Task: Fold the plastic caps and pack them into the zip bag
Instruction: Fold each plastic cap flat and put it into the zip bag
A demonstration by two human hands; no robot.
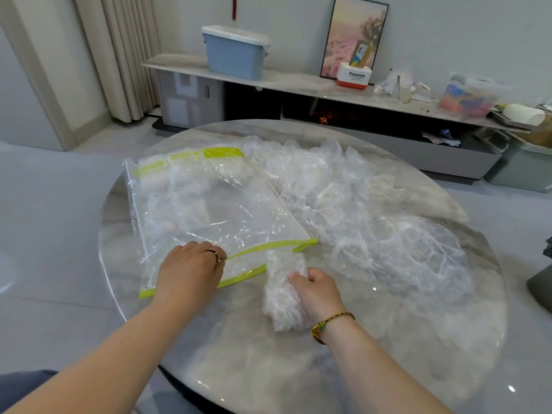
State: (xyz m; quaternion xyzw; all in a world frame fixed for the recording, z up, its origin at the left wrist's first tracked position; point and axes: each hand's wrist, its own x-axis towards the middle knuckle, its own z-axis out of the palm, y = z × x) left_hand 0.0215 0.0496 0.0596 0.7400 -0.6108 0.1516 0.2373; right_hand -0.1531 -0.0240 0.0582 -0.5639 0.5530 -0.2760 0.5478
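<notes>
A large clear zip bag [209, 201] with lime-green zip strips lies flat on the left half of the round marble table [328, 369]. My left hand [191, 273] pinches the upper green strip at the bag's near mouth, and the two strips gape apart. My right hand [319, 291] grips a folded, rolled plastic cap [282, 288] lying on the table. The cap's far end touches the mouth of the bag. A spread of loose crumpled plastic caps [373, 210] covers the table's right half.
Beyond the table runs a low cabinet shelf [298, 82] with a blue lidded bin [236, 52], a framed picture [355, 34], a small white and red box [354, 76] and assorted clutter at the right. Grey floor surrounds the table.
</notes>
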